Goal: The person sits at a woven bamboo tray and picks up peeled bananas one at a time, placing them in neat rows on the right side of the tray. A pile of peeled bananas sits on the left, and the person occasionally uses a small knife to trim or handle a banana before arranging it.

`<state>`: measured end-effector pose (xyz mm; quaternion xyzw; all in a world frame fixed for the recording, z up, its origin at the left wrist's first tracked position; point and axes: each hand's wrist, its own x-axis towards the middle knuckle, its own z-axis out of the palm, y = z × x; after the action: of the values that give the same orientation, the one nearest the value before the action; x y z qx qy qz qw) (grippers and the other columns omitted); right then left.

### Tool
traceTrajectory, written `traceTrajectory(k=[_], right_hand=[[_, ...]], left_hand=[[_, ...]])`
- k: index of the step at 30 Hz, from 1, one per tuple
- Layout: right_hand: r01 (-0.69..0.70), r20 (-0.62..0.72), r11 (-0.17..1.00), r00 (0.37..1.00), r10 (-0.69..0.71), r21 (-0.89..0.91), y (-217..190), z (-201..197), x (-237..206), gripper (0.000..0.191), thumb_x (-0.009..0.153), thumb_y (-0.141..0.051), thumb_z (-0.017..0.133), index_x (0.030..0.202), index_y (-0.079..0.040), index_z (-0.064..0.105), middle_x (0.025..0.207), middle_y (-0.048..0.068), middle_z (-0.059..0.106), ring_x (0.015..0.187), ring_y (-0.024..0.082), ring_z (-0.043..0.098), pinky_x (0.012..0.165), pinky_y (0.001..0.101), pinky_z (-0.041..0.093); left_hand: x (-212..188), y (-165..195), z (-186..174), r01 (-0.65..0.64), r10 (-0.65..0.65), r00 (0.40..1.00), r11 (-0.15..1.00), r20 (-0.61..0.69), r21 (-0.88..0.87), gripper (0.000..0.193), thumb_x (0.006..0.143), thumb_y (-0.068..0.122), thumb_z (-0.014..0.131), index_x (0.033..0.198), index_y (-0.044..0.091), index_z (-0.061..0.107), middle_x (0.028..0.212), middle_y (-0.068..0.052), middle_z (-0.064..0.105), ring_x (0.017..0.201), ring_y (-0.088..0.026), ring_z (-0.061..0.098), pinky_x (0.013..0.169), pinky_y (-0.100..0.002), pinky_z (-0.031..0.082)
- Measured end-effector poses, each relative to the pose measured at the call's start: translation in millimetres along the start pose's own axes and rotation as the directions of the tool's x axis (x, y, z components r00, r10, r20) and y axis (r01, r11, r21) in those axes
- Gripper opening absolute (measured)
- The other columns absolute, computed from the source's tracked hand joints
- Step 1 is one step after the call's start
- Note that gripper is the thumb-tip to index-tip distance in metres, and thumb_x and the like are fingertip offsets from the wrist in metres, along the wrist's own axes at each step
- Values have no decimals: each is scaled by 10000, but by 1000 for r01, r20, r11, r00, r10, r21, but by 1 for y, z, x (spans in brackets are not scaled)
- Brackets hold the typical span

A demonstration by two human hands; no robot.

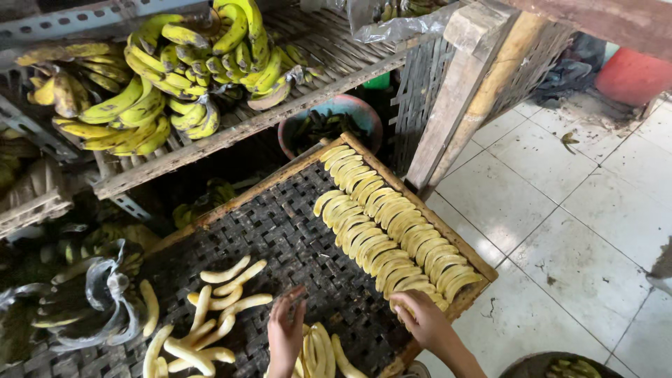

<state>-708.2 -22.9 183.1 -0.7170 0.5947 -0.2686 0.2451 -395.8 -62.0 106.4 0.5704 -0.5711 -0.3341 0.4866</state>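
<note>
A wooden-framed tray with dark woven mesh [294,231] lies in front of me. Peeled bananas [392,224] are lined up in two neat rows along its right side. My right hand [423,318] rests at the near end of those rows, fingers curled on a peeled banana there. My left hand [285,334] is over the mesh, fingers spread, just above a small group of peeled bananas [318,353]. More loose peeled bananas [210,308] lie scattered on the tray's left part.
Bunches of unpeeled yellow-green bananas [175,70] sit on a slatted shelf above. A round basin [329,122] with peels stands behind the tray. A wooden post [462,91] stands at right, beside a white tiled floor [574,224]. Dark bananas and plastic [91,301] lie at left.
</note>
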Motion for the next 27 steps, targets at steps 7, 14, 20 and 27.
traceTrajectory(k=[7,14,20,27], right_hand=[[-111,157,993,981,116,-39,4,34,-8,221,967,-222,644,1144,-96,689,969,80,719,818,236,692,759,346,550],[19,272,999,962,-8,-40,36,77,-38,237,937,-152,657,1166,-102,691,950,82,758,869,206,728,768,344,568],[17,208,998,978,-4,-60,30,78,-60,245,942,-192,679,1160,-81,691,952,123,765,870,239,734,769,366,566],[112,169,994,979,-111,1,-23,66,-88,251,971,-192,649,1195,-82,682,946,115,757,841,237,731,741,351,565]], left_hand=[[-94,-11,-25,-144,138,988,986,76,82,191,876,75,702,1060,62,752,1112,-74,781,1084,-256,729,935,-362,548],[-159,40,-49,-164,160,972,986,169,10,200,898,71,695,1093,50,732,1140,-112,757,1088,-314,698,945,-379,534],[-240,35,-91,-200,193,978,975,80,92,195,910,52,699,1103,50,725,1143,-135,735,1088,-326,691,944,-401,537],[-317,-46,-144,-74,315,921,720,-230,690,328,890,156,683,1216,115,678,1298,-82,651,1276,-306,544,1043,-463,413]])
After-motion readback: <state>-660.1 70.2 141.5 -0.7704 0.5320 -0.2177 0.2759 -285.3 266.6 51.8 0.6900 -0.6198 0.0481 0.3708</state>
